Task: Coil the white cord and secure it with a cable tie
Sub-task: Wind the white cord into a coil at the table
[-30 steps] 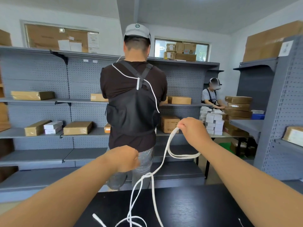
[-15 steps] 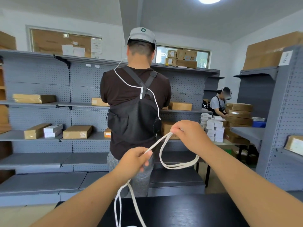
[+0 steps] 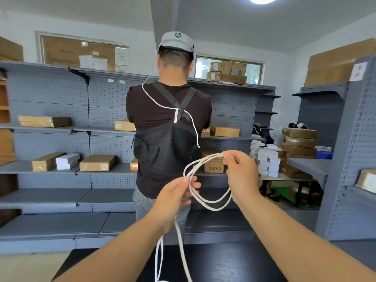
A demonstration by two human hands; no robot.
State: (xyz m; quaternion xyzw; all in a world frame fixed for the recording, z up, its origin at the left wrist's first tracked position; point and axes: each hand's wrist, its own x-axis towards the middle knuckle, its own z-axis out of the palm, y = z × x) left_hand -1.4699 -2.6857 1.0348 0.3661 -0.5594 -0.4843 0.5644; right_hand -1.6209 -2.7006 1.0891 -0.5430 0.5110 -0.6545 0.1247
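Note:
The white cord [image 3: 211, 204] forms a couple of loops in the air between my hands. My right hand [image 3: 241, 171] pinches the top of the loops at its fingertips, raised in front of me. My left hand [image 3: 175, 197] is lower and to the left, gripping the cord where the loops meet. From it, loose strands hang down to the black table [image 3: 223, 265]. No cable tie is visible.
A person in a dark shirt and grey cap [image 3: 168, 127] stands with back turned just beyond the table. Grey shelves [image 3: 61, 165] hold cardboard boxes. Another shelf unit [image 3: 350, 159] stands on the right, with stacked boxes [image 3: 299, 145] behind it.
My left hand has risen and moved right, close to my right hand, bringing up another turn of cord. The view has tilted upward.

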